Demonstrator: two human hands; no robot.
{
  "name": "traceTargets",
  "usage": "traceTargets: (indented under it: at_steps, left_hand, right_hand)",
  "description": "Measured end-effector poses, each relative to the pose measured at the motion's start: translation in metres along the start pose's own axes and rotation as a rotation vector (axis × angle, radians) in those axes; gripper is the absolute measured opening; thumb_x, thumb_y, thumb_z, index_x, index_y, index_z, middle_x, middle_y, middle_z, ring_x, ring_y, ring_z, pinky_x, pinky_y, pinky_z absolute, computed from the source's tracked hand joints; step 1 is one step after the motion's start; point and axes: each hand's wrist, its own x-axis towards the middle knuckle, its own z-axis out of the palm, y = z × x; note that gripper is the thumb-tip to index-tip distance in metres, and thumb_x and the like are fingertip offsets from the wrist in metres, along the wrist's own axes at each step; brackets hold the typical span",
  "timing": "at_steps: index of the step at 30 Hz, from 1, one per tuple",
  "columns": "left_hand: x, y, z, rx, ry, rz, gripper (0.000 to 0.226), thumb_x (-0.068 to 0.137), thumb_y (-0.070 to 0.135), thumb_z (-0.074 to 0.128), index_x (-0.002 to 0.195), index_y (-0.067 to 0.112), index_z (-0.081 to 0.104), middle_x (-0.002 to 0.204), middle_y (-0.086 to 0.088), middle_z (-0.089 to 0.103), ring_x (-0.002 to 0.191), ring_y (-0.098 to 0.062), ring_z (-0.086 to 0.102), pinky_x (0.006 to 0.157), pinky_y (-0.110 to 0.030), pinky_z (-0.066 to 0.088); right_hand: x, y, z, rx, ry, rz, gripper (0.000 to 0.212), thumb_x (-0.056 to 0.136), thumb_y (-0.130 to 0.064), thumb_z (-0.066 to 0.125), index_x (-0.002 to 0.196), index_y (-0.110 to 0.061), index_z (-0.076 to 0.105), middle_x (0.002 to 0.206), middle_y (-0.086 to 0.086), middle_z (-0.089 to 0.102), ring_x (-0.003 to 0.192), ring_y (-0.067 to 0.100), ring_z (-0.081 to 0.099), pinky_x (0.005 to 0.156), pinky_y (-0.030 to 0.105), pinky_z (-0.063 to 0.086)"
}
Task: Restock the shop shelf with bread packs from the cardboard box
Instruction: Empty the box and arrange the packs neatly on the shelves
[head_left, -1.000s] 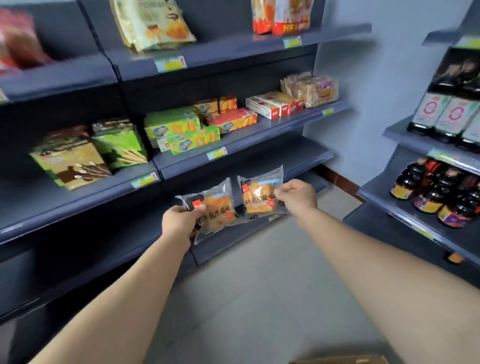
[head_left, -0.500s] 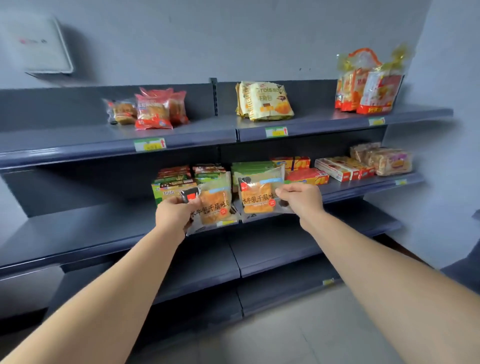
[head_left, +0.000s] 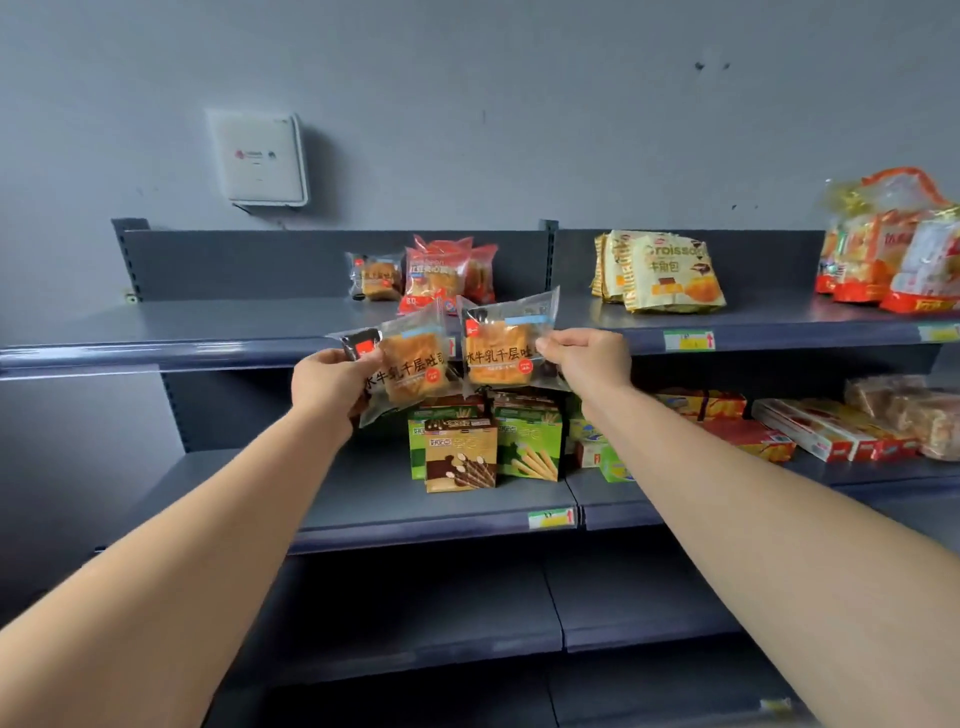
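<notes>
Left hand (head_left: 332, 379) pinches one toast pack (head_left: 410, 364) by its left edge, tilted. Right hand (head_left: 587, 358) pinches a second toast pack (head_left: 501, 348) by its right edge, near upright, and both sit side by side at the front lip of the top shelf (head_left: 208, 322). A matching pack (head_left: 376, 275) stands farther back on that shelf, up and behind the left-held one, so the left hand looks nearer; cardboard box not in view.

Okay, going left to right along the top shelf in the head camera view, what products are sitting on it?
clear bread pack → red bread packs → gold Croissant bags → orange-and-red bags, cut off by the right edge.
</notes>
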Motion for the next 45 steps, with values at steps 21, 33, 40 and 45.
traceTargets:
  at_steps: [21,33,40,45]
  left_hand:
    - [0.209,0.057,-0.055,0.044,0.112,0.143,0.042,0.081,0.020,0.077,0.117,0.006,0.059,0.102,-0.010,0.065,0.086,-0.022,0.059,0.086,-0.042,0.056]
    - [0.316,0.054,-0.061,0.206,-0.059,0.102,0.015,0.083,0.017,0.075,0.089,0.007,0.065,0.089,-0.009,0.066,0.082,-0.021,0.058,0.082,-0.038,0.055]
    - [0.344,0.045,-0.051,0.257,-0.062,0.063,0.014,0.082,0.015,0.076,0.086,0.009,0.064,0.094,-0.010,0.066,0.088,-0.023,0.061,0.085,-0.040,0.057]
    - [0.358,0.038,-0.043,0.253,-0.052,0.037,0.015,0.080,0.012,0.077,0.087,0.008,0.064,0.096,-0.011,0.066,0.087,-0.023,0.060,0.083,-0.041,0.058]
  right_hand:
    - [0.141,-0.033,0.241,0.026,-0.145,-0.047,0.008,0.082,-0.018,0.076,0.090,-0.018,0.074,0.105,-0.002,0.072,0.092,0.020,0.068,0.073,0.030,0.058]
    - [0.200,-0.030,0.342,-0.031,-0.128,0.056,0.011,0.085,-0.013,0.072,0.096,-0.011,0.075,0.082,-0.001,0.065,0.074,0.022,0.070,0.073,0.034,0.061]
    - [0.224,-0.025,0.365,-0.067,-0.152,0.125,0.012,0.086,-0.014,0.070,0.098,-0.011,0.073,0.097,0.006,0.073,0.078,0.023,0.073,0.043,0.021,0.039]
    - [0.235,-0.020,0.374,-0.069,-0.141,0.164,0.020,0.088,-0.017,0.068,0.107,-0.009,0.069,0.100,0.008,0.072,0.079,0.022,0.073,0.041,0.017,0.035]
